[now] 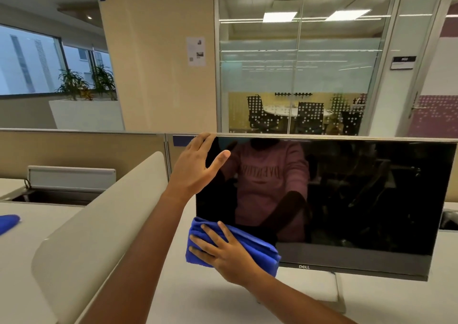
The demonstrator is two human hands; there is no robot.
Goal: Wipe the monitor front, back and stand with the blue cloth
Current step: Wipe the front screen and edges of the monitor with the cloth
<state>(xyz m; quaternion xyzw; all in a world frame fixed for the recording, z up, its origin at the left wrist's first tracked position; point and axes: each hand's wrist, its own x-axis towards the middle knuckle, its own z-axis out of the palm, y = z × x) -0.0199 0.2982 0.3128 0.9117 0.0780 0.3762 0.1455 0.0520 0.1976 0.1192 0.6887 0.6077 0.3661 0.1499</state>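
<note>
One monitor (347,199), two hands, and two blue cloths in view: one cloth (238,245) under the right hand (223,254), and a second blue cloth (8,222) lying far out beyond the left arm at the frame's left edge, only partly in view.

The monitor is a dark, switched-off flat screen with a thin grey lower bezel and a slim silver stand (339,296) that comes down behind and to the right of the right hand onto the white desk (198,306). Its glass reflects a person in a pink top.

The left hand (195,167) grips the monitor's upper left corner, fingers hooked over the top edge, thumb stretched across the front glass. Below it, the right hand lies flat with fingers spread, pressing the folded cloth against the monitor's lower left corner.

A curved white divider (99,224) runs beside the left forearm. Further beyond it, a desk hatch (62,189) stands open; what lies inside is too dark to tell.
</note>
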